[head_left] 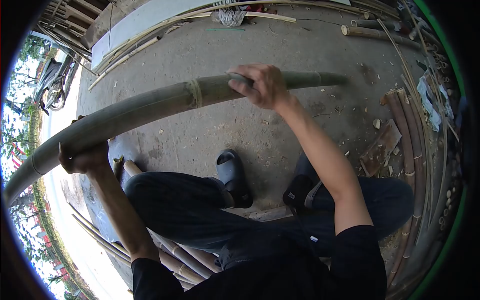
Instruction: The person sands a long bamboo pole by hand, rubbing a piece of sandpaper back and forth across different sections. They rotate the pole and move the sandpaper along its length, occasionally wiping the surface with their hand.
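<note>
Bamboo pole long axis rises rightward; left hand clasping it, right hand pinching dark piece.

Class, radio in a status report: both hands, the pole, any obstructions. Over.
Left hand wrapped around bamboo pole. Right hand at the pole, holding a dark item, details blurred. Pole held across in front of the body; nothing visibly blocking it.

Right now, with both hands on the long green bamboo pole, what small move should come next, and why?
I would probably slide the bare right hand toward the pale ring-like joint: it wraps over the green bamboo pole near that joint, with a small dark piece too blurred to name, while the bare left hand holds the pole on the joint's other side.
</note>
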Demonstrator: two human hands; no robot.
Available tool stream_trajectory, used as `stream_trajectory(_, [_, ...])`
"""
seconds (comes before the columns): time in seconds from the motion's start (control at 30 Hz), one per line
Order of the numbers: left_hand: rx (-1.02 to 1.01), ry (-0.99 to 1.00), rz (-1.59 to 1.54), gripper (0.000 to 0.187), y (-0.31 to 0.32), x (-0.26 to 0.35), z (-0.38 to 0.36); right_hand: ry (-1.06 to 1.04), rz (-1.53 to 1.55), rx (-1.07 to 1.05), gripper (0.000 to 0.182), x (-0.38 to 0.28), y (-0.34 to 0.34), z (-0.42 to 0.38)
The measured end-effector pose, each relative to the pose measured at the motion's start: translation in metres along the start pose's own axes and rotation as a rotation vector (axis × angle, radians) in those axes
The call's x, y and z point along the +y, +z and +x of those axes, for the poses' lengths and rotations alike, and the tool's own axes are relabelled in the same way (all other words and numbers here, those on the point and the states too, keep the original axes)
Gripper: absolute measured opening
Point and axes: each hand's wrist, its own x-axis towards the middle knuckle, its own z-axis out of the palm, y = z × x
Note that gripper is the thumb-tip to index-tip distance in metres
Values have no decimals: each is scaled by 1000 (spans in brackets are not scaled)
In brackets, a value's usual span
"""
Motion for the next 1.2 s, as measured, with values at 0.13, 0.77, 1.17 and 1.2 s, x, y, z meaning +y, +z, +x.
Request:
stream_trajectory(0.13, [-249,-37,-16,83,13,-4,-3,209,-221,-27,55,174,-81,-108])
stream_trajectory(0.77, [-264,-43,33,86,1,3,14,148,-245,293,50,59,-18,-63])
stream_trajectory(1.17, [-311,41,91,92,15,8,19,28,10,273,57,-106,41,43])
stream_trajectory(1.2, [-320,25,61,91,13,9,16,-38,-62,363,56,-123,53,51])
